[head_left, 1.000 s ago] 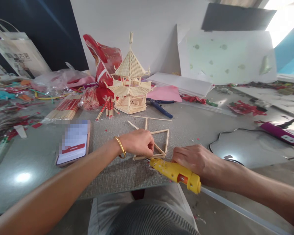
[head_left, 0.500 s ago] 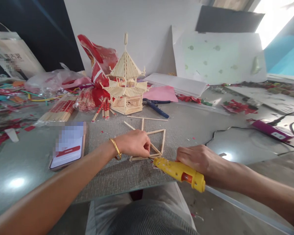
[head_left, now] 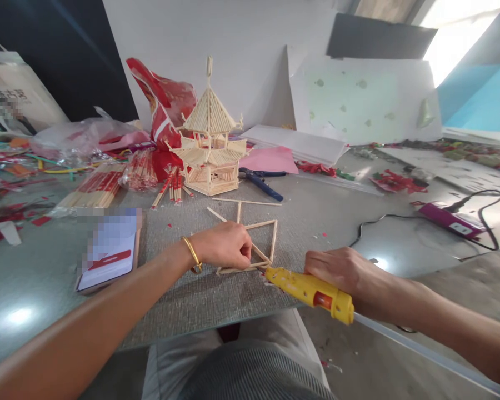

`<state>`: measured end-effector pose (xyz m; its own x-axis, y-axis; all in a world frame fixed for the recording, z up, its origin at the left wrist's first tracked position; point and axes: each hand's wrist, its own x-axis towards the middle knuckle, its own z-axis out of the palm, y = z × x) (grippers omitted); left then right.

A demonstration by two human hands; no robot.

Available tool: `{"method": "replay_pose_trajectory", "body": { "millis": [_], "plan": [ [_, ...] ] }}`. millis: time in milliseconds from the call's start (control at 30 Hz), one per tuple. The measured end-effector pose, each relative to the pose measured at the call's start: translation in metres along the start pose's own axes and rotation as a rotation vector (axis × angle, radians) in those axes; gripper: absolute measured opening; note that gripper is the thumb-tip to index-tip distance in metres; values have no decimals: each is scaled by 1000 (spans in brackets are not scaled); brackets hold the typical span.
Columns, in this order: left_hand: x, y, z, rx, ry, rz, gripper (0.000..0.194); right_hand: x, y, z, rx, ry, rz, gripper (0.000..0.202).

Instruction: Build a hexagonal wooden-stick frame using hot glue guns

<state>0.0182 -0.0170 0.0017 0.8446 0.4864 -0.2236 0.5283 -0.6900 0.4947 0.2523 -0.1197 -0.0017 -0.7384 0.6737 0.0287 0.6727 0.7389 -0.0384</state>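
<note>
The right hand (head_left: 336,271) grips one glue gun (head_left: 306,289); the left hand (head_left: 223,244) pinches (apparently) one stick frame (head_left: 274,241).

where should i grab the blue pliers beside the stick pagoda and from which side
The blue pliers are probably best taken by both handles together, coming from the right and slightly above. They lie on the table with the handles spread apart toward the right, while the other end sits close to the base of the stick pagoda, leaving little room there.
</note>
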Motion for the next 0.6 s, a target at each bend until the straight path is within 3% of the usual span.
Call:
{"method": "replay_pose_trajectory", "body": {
  "millis": [600],
  "plan": [
    [0, 0, 1, -4, 18, 8, 13, -9, 2, 2, -10, 62, -24, 15]
  ]
}}
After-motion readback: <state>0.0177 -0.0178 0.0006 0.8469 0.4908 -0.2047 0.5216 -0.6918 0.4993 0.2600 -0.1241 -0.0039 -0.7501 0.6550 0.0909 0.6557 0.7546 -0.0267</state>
